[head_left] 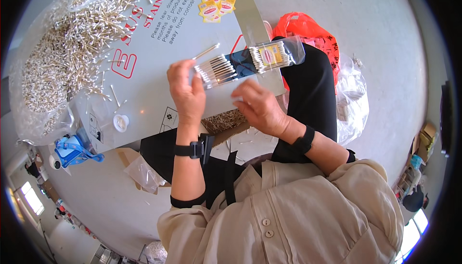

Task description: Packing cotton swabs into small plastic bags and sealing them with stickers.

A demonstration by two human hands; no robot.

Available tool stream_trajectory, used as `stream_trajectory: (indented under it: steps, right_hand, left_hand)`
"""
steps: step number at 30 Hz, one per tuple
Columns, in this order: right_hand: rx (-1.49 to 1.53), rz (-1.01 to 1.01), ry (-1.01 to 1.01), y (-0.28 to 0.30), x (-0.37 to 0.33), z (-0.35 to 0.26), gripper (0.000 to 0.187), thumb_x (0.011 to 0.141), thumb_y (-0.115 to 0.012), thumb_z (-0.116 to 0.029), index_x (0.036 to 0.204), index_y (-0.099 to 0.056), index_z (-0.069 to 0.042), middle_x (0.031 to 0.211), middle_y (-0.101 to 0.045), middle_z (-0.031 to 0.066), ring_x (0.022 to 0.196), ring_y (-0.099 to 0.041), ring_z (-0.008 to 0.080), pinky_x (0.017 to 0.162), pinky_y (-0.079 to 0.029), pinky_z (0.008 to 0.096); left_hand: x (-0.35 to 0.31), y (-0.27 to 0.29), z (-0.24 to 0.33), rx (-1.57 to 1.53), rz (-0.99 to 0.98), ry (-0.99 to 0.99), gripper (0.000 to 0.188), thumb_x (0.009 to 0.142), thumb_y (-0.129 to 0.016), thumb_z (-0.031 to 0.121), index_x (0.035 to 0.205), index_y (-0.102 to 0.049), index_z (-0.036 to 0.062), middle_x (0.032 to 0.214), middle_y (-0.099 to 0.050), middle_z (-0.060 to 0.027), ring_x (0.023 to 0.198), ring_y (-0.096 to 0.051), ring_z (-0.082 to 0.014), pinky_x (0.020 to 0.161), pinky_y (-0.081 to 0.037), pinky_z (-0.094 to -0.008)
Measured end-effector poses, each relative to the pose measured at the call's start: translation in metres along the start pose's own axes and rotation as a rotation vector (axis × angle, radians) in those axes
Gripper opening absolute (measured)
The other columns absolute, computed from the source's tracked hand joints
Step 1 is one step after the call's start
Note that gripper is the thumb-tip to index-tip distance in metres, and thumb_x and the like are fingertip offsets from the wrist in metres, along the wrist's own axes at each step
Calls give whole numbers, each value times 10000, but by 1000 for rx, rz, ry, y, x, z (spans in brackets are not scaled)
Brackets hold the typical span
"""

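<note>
Lining up swabs (216, 70), maybe: left fingers (179, 66) half open, looking empty; right fingers (247, 87) curled, hold unclear; next needs gentle nudging.

Left forearm (188, 176) extended straight forward, left hand (186, 90) held with fingers bent and thumb raised, right forearm (328, 158) angled inward toward the left, right hand (263, 110) loosely curled, fingers slightly blurred, hands set apart.

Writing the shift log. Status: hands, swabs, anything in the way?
Left hand beside left swab row, grip unclear. Right hand blurred, near dark strip. Right swab row carries yellow card. Loose swab near left hand.
</note>
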State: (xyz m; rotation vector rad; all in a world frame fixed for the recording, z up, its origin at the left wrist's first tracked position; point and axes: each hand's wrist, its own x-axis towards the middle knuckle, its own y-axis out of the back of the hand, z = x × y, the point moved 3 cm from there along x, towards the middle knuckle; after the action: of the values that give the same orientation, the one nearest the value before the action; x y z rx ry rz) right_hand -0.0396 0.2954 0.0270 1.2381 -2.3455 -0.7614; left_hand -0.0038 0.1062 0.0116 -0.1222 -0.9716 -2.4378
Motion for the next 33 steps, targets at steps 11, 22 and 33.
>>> stream_trajectory:
  steps: [11,22,33]
  right_hand:
    - [415,550,-65,-3,83,36,329,1004,-509,-129,1290,-524,32,1340,-521,211,1145,-574,345,971,-462,376]
    - [310,493,-88,-5,76,35,314,998,-509,-130,1271,-537,22,1234,-583,218,1136,-570,395,948,-479,407]
    - [523,543,-131,-18,74,35,339,1022,-486,-148,1301,-510,43,1310,-543,229,1193,-557,362,1012,-445,366]
  left_hand:
    - [16,-30,-13,-579,163,175,420,1044,-464,292,1352,-498,9,1275,-573,-149,1157,-546,-230,1041,-407,-378]
    - [10,-27,-5,-581,209,167,413,1053,-427,294,1328,-506,-3,1216,-593,-142,1125,-557,-218,999,-437,-379]
    - [13,-38,-4,-667,235,189,464,1057,-413,352,1364,-471,9,1247,-595,-169,1142,-564,-228,1039,-430,-398]
